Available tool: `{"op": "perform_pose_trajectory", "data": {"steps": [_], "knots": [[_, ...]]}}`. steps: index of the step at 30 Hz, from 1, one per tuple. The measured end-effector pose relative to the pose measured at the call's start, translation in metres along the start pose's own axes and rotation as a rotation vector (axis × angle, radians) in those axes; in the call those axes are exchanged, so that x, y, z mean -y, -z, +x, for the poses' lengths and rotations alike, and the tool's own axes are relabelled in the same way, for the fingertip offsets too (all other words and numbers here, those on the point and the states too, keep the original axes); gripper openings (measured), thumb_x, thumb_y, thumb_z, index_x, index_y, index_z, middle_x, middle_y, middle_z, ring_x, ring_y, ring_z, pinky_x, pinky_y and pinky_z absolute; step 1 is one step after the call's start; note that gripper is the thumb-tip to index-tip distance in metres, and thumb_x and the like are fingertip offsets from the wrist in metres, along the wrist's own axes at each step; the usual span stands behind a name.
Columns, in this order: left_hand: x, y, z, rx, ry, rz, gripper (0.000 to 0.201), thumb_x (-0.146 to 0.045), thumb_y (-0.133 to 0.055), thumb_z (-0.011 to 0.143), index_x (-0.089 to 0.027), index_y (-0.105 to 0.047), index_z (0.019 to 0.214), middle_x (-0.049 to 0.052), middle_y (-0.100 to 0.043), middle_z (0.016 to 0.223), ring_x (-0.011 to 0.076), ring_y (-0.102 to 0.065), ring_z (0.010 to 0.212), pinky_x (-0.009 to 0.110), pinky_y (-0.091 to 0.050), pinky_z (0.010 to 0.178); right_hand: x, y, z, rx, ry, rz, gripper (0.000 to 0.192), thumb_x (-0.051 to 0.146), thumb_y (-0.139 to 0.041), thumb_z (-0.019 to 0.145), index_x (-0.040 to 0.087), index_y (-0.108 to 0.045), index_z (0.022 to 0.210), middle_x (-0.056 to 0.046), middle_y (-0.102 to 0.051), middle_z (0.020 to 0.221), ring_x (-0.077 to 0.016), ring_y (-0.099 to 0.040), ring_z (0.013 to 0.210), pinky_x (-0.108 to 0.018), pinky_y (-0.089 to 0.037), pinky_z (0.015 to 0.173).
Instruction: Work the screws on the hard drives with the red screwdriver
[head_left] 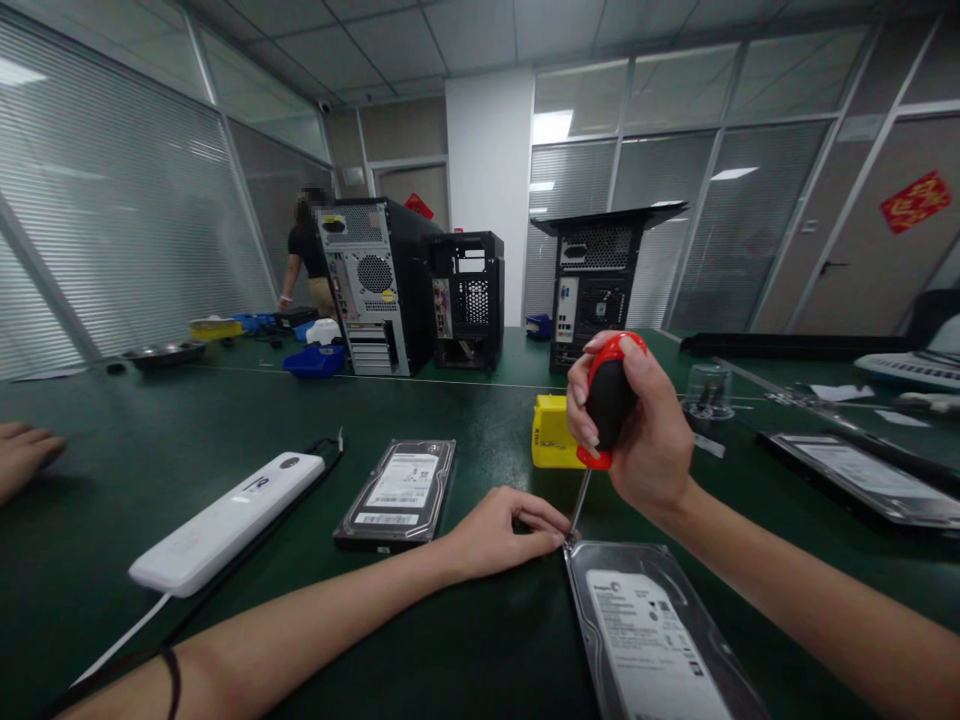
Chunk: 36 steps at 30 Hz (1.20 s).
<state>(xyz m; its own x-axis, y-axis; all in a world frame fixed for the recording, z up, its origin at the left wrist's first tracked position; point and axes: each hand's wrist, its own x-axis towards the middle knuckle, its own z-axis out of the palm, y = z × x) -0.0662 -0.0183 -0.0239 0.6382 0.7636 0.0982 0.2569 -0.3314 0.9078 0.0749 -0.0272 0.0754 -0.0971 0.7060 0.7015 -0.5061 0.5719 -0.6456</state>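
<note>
My right hand [645, 420] is wrapped round the thick red and black handle of a screwdriver [611, 400]. Its thin metal shaft slants down to the near-left corner area of a hard drive's far edge. That hard drive [652, 640] lies flat with its white label up, partly cut off by the lower border. Beside the screwdriver's tip, my left hand [506, 530] rests on the table, fingers and thumb closed together at the drive's corner. What they pinch there, if anything, is too small to make out. A second hard drive [401, 490] lies left of my left hand.
Behind my right hand stands a yellow box [553, 432]. A white power strip [229, 520] with its cable lies left, and another drive [862, 475] right. Computer cases [412, 290] line the back near a blue tray [315, 360]. Another person's hand [26, 455] shows at the left edge; a person stands behind.
</note>
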Motion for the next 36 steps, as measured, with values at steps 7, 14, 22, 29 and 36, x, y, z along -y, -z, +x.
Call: {"op": "perform_pose_trajectory", "data": {"steps": [7,14,22,29,36], "knots": [[-0.0019,-0.0006,-0.0002,-0.002,-0.006,-0.012,0.027,-0.022,-0.058,0.078,-0.009,-0.068,0.099,0.011,-0.071,0.097,0.0195,-0.066,0.088,0.027,-0.05,0.079,-0.0017,-0.0006,-0.0012,-0.001,0.001,-0.001,0.018,0.037,-0.044,0.088,0.02,-0.051,0.089,0.004,-0.049,0.063,-0.0054,-0.04,0.039,-0.019,-0.028,0.036],[-0.001,-0.0008,-0.0011,-0.013,-0.007,-0.019,0.025,-0.022,-0.059,0.077,-0.008,-0.068,0.096,0.012,-0.071,0.093,0.0194,-0.067,0.085,0.026,-0.05,0.076,-0.0034,-0.0014,0.0015,0.0,-0.001,0.003,0.017,0.036,-0.044,0.088,0.02,-0.05,0.089,0.003,-0.049,0.064,-0.0056,-0.041,0.039,-0.019,-0.029,0.036],[-0.0014,-0.0012,-0.0013,-0.016,-0.003,0.0,0.021,-0.02,-0.062,0.073,-0.008,-0.068,0.09,0.01,-0.071,0.087,0.0177,-0.067,0.081,0.025,-0.049,0.075,-0.0023,-0.0013,-0.0007,0.0,-0.012,-0.01,0.018,0.038,-0.045,0.087,0.021,-0.05,0.088,0.004,-0.048,0.063,-0.0053,-0.04,0.039,-0.018,-0.029,0.035],[-0.0027,-0.0009,-0.0002,-0.02,-0.007,0.018,0.022,-0.021,-0.062,0.073,-0.008,-0.069,0.09,0.009,-0.071,0.085,0.0162,-0.065,0.076,0.025,-0.049,0.072,-0.0024,-0.0023,-0.0001,0.009,-0.019,-0.012,0.018,0.039,-0.045,0.088,0.021,-0.05,0.089,0.004,-0.047,0.065,-0.0049,-0.04,0.038,-0.018,-0.029,0.035],[-0.0008,-0.0014,-0.0009,-0.018,-0.011,0.005,0.022,-0.023,-0.062,0.075,-0.01,-0.068,0.092,0.007,-0.071,0.086,0.0157,-0.066,0.08,0.024,-0.049,0.075,-0.0016,-0.0024,-0.0016,0.012,-0.013,-0.021,0.018,0.038,-0.044,0.088,0.021,-0.05,0.089,0.004,-0.05,0.065,-0.0054,-0.04,0.039,-0.018,-0.029,0.036]]}}
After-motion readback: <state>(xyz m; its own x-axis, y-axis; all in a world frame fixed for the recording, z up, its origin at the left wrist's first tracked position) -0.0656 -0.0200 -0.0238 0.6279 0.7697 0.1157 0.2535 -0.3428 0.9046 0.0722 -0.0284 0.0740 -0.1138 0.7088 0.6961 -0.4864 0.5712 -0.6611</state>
